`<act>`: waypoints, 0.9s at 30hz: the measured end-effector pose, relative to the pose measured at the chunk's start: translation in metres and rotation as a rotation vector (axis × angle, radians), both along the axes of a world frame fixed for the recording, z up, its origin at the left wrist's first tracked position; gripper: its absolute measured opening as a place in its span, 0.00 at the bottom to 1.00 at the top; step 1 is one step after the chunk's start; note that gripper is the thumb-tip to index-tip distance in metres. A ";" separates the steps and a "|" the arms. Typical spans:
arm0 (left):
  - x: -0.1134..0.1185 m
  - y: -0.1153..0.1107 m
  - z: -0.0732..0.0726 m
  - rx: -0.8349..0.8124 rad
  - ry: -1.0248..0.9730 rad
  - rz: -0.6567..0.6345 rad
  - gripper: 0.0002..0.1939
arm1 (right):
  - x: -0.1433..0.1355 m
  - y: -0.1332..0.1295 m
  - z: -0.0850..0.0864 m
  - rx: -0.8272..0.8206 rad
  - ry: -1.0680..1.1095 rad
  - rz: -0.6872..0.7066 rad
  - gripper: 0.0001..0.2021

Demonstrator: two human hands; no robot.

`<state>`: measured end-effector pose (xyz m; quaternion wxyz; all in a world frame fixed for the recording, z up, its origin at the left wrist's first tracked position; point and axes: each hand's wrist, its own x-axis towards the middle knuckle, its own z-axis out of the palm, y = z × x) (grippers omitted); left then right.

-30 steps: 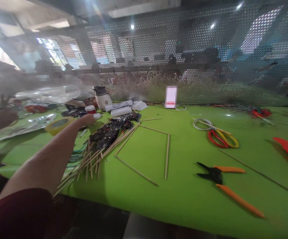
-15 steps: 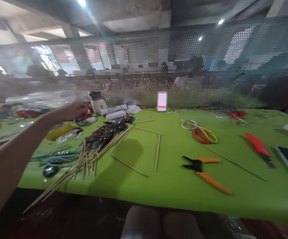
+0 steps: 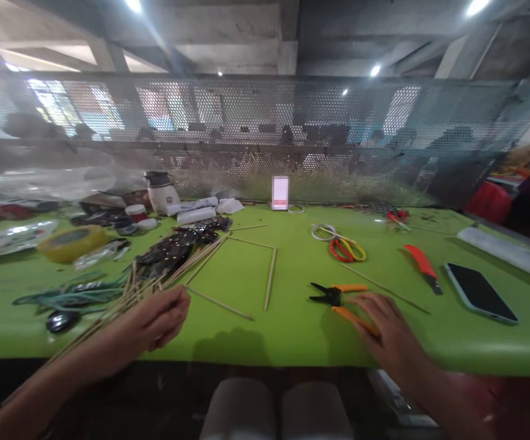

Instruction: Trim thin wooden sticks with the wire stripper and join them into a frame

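1. Left hand (image 3: 166,318): clenched, poised beside the bundle of thin sticks (image 3: 201,260); the curled fingers hide whether anything is inside.
2. Right hand (image 3: 386,324): half-curled over the orange-handled pliers (image 3: 333,296), not closed into a fist; contact cannot be confirmed.
3. Pliers: lying on the green table (image 3: 292,342), jaws pointing left and handles spread towards the right hand, a placement that appears to favour pickup from that side.
4. Angled stick (image 3: 270,278) and lower stick (image 3: 221,303): laid between the hands, apparently to trace an incomplete outline.
5. Red-handled knife (image 3: 421,260) and phone (image 3: 480,293): right of the pliers, presumably kept aside for access.
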<state>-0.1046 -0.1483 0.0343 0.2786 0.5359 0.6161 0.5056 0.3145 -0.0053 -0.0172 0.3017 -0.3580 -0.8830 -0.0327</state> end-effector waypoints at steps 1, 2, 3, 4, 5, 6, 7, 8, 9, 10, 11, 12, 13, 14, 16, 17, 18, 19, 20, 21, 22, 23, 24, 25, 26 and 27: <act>0.009 0.002 -0.001 0.001 -0.036 -0.024 0.16 | -0.001 0.006 -0.005 0.014 -0.054 -0.031 0.17; 0.019 0.005 -0.003 0.003 -0.072 -0.047 0.17 | -0.002 0.011 -0.009 0.020 -0.098 -0.050 0.19; 0.029 0.008 -0.006 0.005 -0.103 -0.071 0.17 | -0.002 0.016 -0.012 0.022 -0.136 -0.063 0.21; 0.038 0.011 -0.011 0.008 -0.131 -0.095 0.18 | -0.002 0.020 -0.015 0.023 -0.166 -0.074 0.22; 0.046 0.013 -0.016 0.012 -0.157 -0.121 0.18 | -0.002 0.024 -0.016 0.026 -0.188 -0.081 0.22; 0.054 0.015 -0.023 0.015 -0.181 -0.147 0.19 | -0.002 0.029 -0.016 0.029 -0.209 -0.086 0.22; 0.060 0.017 -0.029 0.019 -0.204 -0.176 0.19 | -0.001 0.034 -0.014 0.032 -0.227 -0.101 0.22; 0.064 0.020 -0.034 0.022 -0.226 -0.205 0.20 | -0.001 0.039 -0.011 0.022 -0.252 -0.108 0.21; 0.066 0.024 -0.037 0.025 -0.242 -0.233 0.20 | -0.002 0.043 -0.006 0.002 -0.281 -0.112 0.20; 0.067 0.030 -0.037 0.018 -0.240 -0.259 0.19 | -0.003 0.048 0.001 -0.028 -0.307 -0.118 0.20; 0.065 0.039 -0.035 -0.014 -0.201 -0.322 0.18 | -0.006 0.051 0.009 -0.072 -0.337 -0.107 0.19; 0.063 0.050 -0.030 -0.038 -0.143 -0.369 0.16 | -0.010 0.055 0.019 -0.125 -0.354 -0.085 0.18; 0.059 0.065 -0.023 -0.056 -0.119 -0.391 0.15 | -0.016 0.058 0.031 -0.183 -0.346 -0.049 0.17; 0.055 0.082 -0.015 -0.069 -0.108 -0.408 0.13 | -0.024 0.062 0.042 -0.242 -0.315 0.012 0.16; 0.046 0.121 0.000 -0.082 -0.106 -0.436 0.12 | -0.046 0.074 0.064 -0.349 -0.148 0.136 0.14; 0.043 0.141 0.006 -0.075 -0.119 -0.435 0.12 | -0.060 0.082 0.073 -0.438 -0.041 0.237 0.13; 0.040 0.160 0.010 -0.064 -0.140 -0.425 0.11 | -0.074 0.091 0.079 -0.475 -0.003 0.294 0.12; 0.039 0.176 0.011 -0.058 -0.164 -0.417 0.11 | -0.089 0.100 0.083 -0.501 0.018 0.329 0.11; 0.039 0.190 0.012 -0.051 -0.187 -0.404 0.11 | -0.105 0.108 0.085 -0.520 0.053 0.350 0.10; 0.041 0.200 0.010 -0.040 -0.208 -0.391 0.11 | -0.119 0.115 0.085 -0.536 0.094 0.368 0.10; 0.043 0.207 0.008 -0.023 -0.230 -0.378 0.11 | -0.132 0.120 0.083 -0.551 0.138 0.386 0.11; 0.046 0.210 0.006 -0.007 -0.249 -0.378 0.12 | -0.143 0.123 0.080 -0.564 0.186 0.405 0.12; 0.050 0.211 0.003 0.014 -0.266 -0.377 0.13 | -0.152 0.123 0.077 -0.578 0.232 0.429 0.13; 0.054 0.209 0.001 0.038 -0.278 -0.383 0.13 | -0.159 0.121 0.073 -0.591 0.274 0.453 0.15; 0.058 0.205 0.000 0.058 -0.285 -0.391 0.14 | -0.163 0.117 0.069 -0.598 0.315 0.469 0.15; 0.061 0.200 -0.001 0.069 -0.286 -0.408 0.14 | -0.166 0.112 0.065 -0.595 0.354 0.480 0.15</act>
